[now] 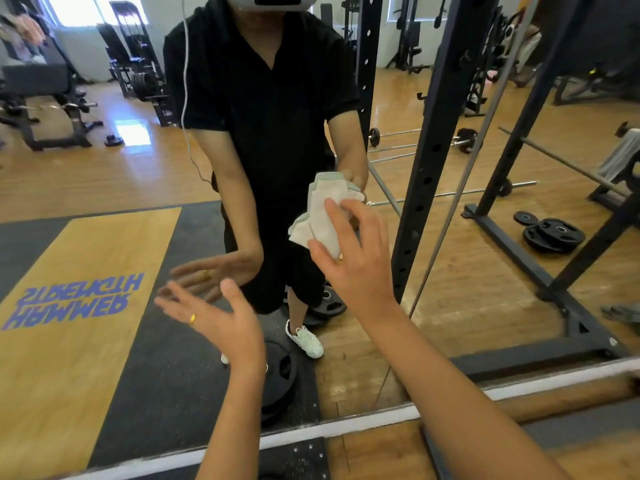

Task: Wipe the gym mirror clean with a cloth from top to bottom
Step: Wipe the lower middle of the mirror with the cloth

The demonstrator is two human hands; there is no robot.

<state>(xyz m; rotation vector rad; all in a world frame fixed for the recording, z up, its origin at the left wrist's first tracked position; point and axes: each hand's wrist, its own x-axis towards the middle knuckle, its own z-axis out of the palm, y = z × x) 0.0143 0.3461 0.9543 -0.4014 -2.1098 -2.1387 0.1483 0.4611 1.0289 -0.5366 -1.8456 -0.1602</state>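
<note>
1. Head view, facing the gym mirror [104,161]. The only writing I can read is the purple lettering [78,303] on the yellow platform panel reflected at the left. It shows reversed and upside down and spells "HAMMER STRENGTH".
2. I find no readable brand or label on the cloth, the rack or the weight plates.
3. My right hand [356,258] is raised in the middle of the scene. Its thumb and fingers are curled round a crumpled white cloth [320,216], gripping it by the lower edge.
4. The cloth rises up and to the left of that hand, on the far side of the fingers. It sits close to the glass, and its pale green-edged reflection shows just above it. I cannot tell whether it actually touches the mirror.
5. My left hand [221,320] is lower and to the left, well apart from the cloth. It holds nothing, with the palm turned up and the fingers spread and relaxed. A gold ring [193,318] sits on one finger.
6. Right of the cloth stands a black rack upright [440,133] with holes. Black weight plates [554,233] lie on the wooden floor at the far right.
7. The mirror's white bottom edge [346,426] runs near, below both forearms.
</note>
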